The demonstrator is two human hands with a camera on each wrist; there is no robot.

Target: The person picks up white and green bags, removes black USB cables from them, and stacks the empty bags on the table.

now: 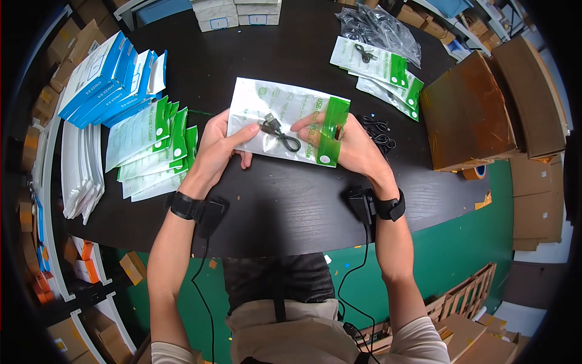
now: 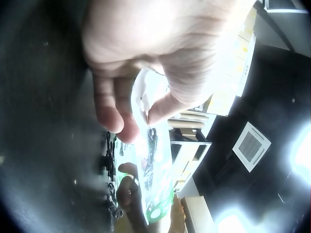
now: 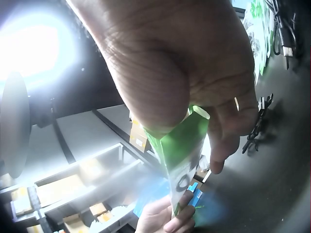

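Foreground: above the dark table, I have the clear-and-green pouch raised between both hands. The left hand pinches its plain end, thumb uppermost; the right hand grips the green end, though whether a digit lies inside or behind the film, I cannot tell. Within lies a coiled black cable. I judge the pouch light, limp and slippery, the cable flexible and sturdy; holding opposed edges lightly should tension the film, whereas one corner alone would let it fold. Middle ground: similar pouches overlap at left; loose black cables lie beside the right hand. Background: white boxes stand at the far edge.
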